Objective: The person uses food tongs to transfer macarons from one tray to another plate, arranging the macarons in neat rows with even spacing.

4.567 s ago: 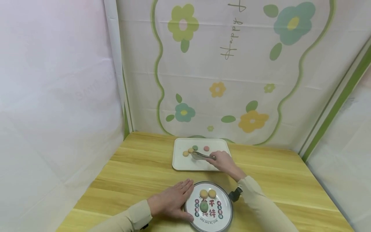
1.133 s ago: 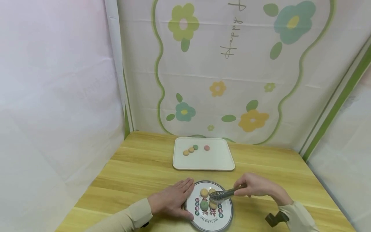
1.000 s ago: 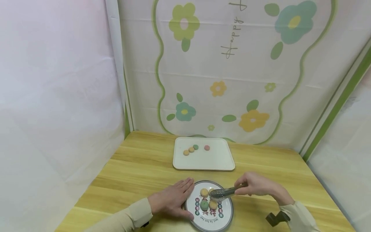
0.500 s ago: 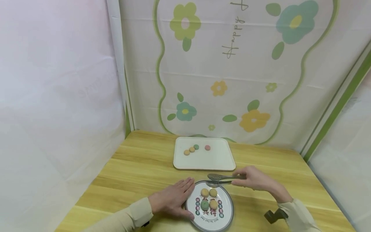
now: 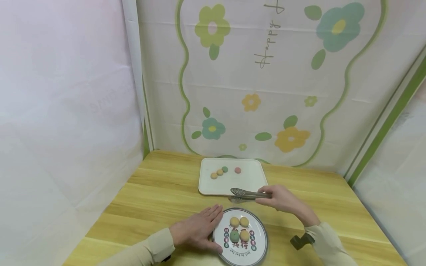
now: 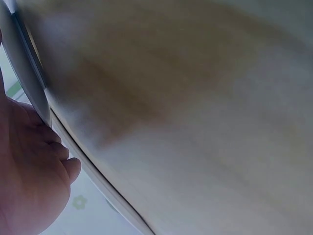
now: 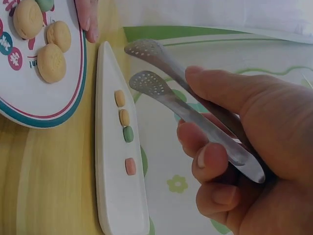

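Note:
My left hand (image 5: 199,228) rests flat, fingers straight, against the left rim of a round plate (image 5: 244,255) with red characters. On the plate sit three yellow macarons (image 5: 244,235) and one green macaron (image 5: 234,236). My right hand (image 5: 283,201) grips metal tongs (image 5: 244,193) with perforated tips. In the right wrist view the tongs (image 7: 205,126) are spread apart with nothing between the tips. They hang over the near edge of a white tray (image 5: 206,188). On that tray lie two yellow macarons (image 5: 214,176), a green macaron (image 5: 225,169) and a pink macaron (image 5: 237,170).
The wooden table (image 5: 159,192) bears the tray at the back and the plate in front. A flowered cloth (image 5: 229,81) hangs behind it, with white cloth walls at both sides. The left wrist view is mostly blurred tabletop (image 6: 205,147).
The tongs picked at the tray, then let go of a third yellow macaron on the plate. Since then my right hand has moved them, opened, back towards the tray. My left hand stays put.

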Available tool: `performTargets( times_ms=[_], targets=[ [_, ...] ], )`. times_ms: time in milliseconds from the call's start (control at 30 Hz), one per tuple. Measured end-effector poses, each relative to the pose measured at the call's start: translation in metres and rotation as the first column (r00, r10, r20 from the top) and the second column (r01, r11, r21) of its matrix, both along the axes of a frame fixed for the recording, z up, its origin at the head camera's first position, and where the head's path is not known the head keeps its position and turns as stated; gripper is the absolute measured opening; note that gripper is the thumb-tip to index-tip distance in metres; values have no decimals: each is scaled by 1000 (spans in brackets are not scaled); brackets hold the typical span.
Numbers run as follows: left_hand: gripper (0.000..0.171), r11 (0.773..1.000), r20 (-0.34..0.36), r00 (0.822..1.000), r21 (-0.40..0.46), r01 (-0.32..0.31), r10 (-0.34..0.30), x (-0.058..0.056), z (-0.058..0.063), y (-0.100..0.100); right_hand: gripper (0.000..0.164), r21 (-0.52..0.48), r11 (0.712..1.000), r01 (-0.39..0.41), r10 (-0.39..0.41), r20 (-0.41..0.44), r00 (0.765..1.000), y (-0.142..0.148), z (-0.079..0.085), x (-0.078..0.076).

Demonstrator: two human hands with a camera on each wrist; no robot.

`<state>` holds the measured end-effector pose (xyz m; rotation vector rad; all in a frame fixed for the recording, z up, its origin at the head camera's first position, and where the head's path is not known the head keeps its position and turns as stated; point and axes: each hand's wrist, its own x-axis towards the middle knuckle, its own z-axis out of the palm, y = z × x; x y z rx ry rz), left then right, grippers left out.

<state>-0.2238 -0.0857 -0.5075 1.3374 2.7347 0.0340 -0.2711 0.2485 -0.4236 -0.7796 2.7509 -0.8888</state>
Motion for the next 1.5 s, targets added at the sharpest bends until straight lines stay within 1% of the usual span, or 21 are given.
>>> performTargets(
  times_ms=[167, 367, 533, 600, 767, 967, 1100, 1300, 1367, 1467, 1500],
  targets=[
    [114, 1000, -11, 1000, 1, 2, -2, 1, -2, -1, 25, 20, 999, 35, -34, -49, 998, -14, -3, -9],
    [113, 1000, -17, 1000, 4, 18, -18, 0, -3, -1, 34, 40, 998, 40, -36, -86, 996, -26, -8, -21],
    [114, 1000, -11, 1000, 5, 15, -15, 0, 1, -1, 37, 57, 995, 82, -77, -92, 993, -33, -10, -31],
    [114, 1000, -1, 1000, 5, 10, -10, -1, 2, -1, 35, 62, 993, 99, -93, -97, 991, -36, -10, -35],
    [114, 1000, 14, 1000, 4, 3, -3, -1, 3, -1, 27, 72, 992, 108, -98, -134, 986, -44, -12, -44],
    [114, 1000, -6, 1000, 0, 7, -7, -1, 1, 0, 29, 71, 987, 145, -132, -159, 978, -53, -17, -53],
    [113, 1000, -7, 1000, 2, 13, -13, -1, 1, 0, 31, 62, 984, 167, -156, -152, 976, -60, -20, -59],
    [112, 1000, 4, 1000, 2, 8, -8, -1, 2, 0, 28, 71, 976, 205, -190, -178, 966, -71, -23, -69],
    [112, 1000, 1, 1000, 1, 8, -8, -1, 2, 0, 29, 73, 974, 215, -199, -178, 964, -74, -23, -73],
    [113, 1000, -16, 1000, -5, 8, -8, -1, 2, 0, 40, 75, 973, 217, -202, -166, 965, -77, -25, -78],
    [113, 1000, -18, 1000, -6, 7, -7, -1, 1, 0, 41, 74, 974, 213, -199, -163, 966, -78, -25, -79]
  ],
)
